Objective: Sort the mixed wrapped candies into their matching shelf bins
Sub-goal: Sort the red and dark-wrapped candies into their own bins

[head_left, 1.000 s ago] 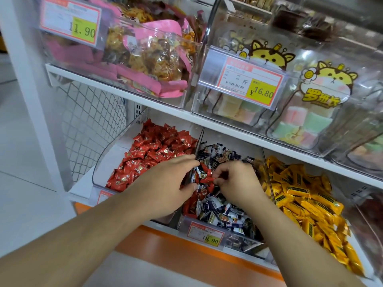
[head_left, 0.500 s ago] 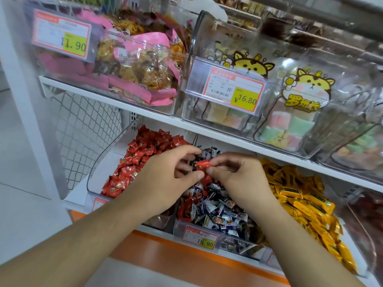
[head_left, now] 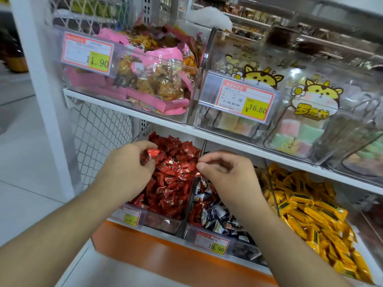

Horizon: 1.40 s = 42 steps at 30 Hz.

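Note:
My left hand [head_left: 126, 168] pinches a red wrapped candy [head_left: 153, 152] above the clear bin of red candies [head_left: 174, 175] on the lower shelf. My right hand [head_left: 228, 172] hovers with curled fingers over the divider between that bin and the middle bin of dark blue and white candies [head_left: 215, 216], where some red ones lie mixed in. Whether the right fingers hold anything is hidden. A third bin with yellow candies [head_left: 306, 204] sits to the right.
The upper shelf [head_left: 128, 109] carries a bin of pink snack packs [head_left: 145, 79] and clear bins of pastel sweets [head_left: 296, 131], with price tags in front. A white upright post [head_left: 41, 100] and wire mesh stand at left. An orange base panel [head_left: 165, 257] runs below.
The red candy passed from between both hands into my left hand, which moved left over the red bin. My right hand drew back slightly toward the middle bin.

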{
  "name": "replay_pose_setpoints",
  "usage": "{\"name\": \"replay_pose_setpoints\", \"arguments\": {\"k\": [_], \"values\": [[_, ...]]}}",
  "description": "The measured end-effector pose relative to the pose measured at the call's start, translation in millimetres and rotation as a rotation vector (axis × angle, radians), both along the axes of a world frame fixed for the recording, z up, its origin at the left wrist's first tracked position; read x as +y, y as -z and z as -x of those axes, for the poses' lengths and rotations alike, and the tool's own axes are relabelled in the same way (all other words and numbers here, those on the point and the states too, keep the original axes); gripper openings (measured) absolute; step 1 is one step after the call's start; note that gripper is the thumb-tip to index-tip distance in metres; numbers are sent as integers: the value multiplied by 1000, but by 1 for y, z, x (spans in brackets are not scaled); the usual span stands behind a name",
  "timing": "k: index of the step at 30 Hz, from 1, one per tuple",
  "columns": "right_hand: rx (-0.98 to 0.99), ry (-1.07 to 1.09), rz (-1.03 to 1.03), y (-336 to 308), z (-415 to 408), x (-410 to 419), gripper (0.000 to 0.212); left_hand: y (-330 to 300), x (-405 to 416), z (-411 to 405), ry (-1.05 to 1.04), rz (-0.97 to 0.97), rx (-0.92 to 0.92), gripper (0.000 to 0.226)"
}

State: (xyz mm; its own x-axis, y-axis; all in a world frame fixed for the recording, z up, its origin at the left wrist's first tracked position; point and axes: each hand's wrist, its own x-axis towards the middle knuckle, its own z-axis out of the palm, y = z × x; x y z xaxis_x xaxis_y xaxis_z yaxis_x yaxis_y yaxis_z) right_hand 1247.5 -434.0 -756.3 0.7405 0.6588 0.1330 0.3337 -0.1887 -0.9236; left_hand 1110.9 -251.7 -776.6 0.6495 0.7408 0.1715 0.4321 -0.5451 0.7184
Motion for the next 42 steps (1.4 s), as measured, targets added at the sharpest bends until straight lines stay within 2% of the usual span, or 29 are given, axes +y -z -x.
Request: {"name": "replay_pose_setpoints", "arguments": {"k": [3,5,7,9,12,16,19,26,37,39,42], "values": [[16,-51,15,-1,5,14,18,3,6,4,14,-56,76,54],[1,-98,53,1,5,19,26,1,3,4,8,-91,74,58],[-115,-134,153,5,2,19,36,-1,-1,2,22,-106,54,58],[-164,-67,222,3,-5,12,28,-1,-5,-2,74,-128,31,55],[-169,121,207,3,-25,-8,18,6,-15,-7,223,-134,25,47],[-328,121,346,20,-49,-30,28,15,-36,-15,429,-186,103,53],[-362,104,465,34,-55,-35,34,21,-49,-20,501,-242,163,61],[-503,-49,530,47,-67,-16,44,30,-54,-27,478,-224,125,59],[-557,-146,722,71,-83,4,73,30,-52,-26,492,-194,128,58],[-555,-147,734,72,-83,4,71,30,-52,-27,493,-199,130,58],[-549,-127,701,71,-82,3,54,30,-52,-26,496,-199,135,58]]}}
